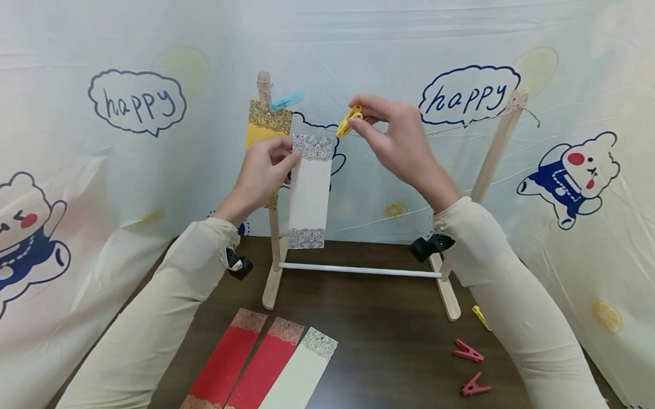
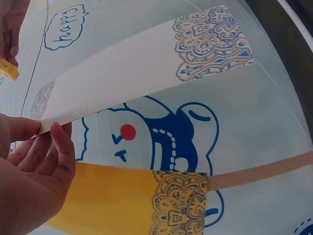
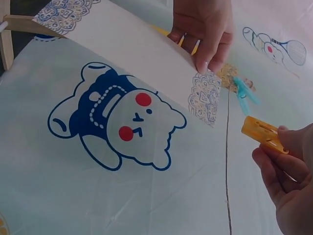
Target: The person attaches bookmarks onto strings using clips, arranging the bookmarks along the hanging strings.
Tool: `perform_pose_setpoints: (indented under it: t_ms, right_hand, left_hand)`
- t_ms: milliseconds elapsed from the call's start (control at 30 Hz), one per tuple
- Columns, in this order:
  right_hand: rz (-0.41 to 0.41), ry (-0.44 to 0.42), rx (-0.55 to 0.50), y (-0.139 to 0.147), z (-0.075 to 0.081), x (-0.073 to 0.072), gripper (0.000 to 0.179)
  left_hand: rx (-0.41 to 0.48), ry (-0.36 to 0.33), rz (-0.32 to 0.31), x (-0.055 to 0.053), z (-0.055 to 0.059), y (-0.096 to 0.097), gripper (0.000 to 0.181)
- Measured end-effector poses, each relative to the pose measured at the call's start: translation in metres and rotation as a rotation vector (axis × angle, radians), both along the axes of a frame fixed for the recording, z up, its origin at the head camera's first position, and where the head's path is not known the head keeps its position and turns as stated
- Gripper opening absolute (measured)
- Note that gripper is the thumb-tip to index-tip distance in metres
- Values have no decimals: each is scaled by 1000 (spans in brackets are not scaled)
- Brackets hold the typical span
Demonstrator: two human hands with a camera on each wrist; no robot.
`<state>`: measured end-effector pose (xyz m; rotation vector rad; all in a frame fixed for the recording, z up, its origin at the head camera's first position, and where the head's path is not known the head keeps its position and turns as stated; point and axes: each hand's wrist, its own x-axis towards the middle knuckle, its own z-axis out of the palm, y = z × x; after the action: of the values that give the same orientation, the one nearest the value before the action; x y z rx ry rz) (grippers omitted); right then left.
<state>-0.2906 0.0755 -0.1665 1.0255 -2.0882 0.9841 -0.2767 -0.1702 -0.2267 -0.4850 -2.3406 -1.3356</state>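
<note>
The long white rectangular paper card (image 1: 309,193) is seen as smooth and matt, its ends lace-printed. A smooth finish is shown by the small yellow plastic clip (image 1: 349,120) and the slender light-blue plastic clip (image 1: 288,100). The pale, straight wooden post (image 1: 492,150) is seen as matt. A faint sheen is shown by the flat dark-brown tabletop (image 1: 386,347); the pale-blue printed backdrop sheet (image 1: 310,24) is creased.

Sleeves (image 1: 142,331): cream, long — I see creases along both
Cuffs (image 1: 451,217): same cream, gathered and wrinkled
Wrist cameras (image 1: 240,267): black, blocky — one each side on my feed
</note>
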Motion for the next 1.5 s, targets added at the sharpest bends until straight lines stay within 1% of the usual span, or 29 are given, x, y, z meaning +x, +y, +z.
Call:
perform_pose_setpoints:
  t_ms: [100,200,333,467,600,867,967,1167,1267,1500]
  right_hand:
    - [5,7,-16,-8,2,-5,19]
    - [22,-6,-39,-16,3,-10,19]
    - [38,-24,-64,-25,3,-15,22]
    - [40,-50,-80,-30,5,-21,23]
    - [39,-96,-96,-32,5,-26,23]
    - [52,-152,-123,-35,7,-29,24]
    - [55,-162,-132,-36,7,-30,24]
    - [56,-157,-126,-37,6,-33,24]
    - [59,-161,-114,-37,6,-34,24]
    - [69,-201,-56,-37,3,-34,26]
  left_hand:
    - [19,0,-10,-1,1,2,25]
    - [36,8,-23,-3,2,4,24]
    - [45,19,-23,-4,3,6,23]
    - [49,28,-12,-5,5,7,22]
    - [61,25,-21,-5,7,7,24]
    - [118,2,-55,-6,9,8,24]
    - [120,-15,-55,-5,11,8,25]
    - [111,-74,-44,-5,12,7,33]
    - [113,-74,-51,-5,11,6,31]
    - [103,-76,-87,-4,9,4,28]
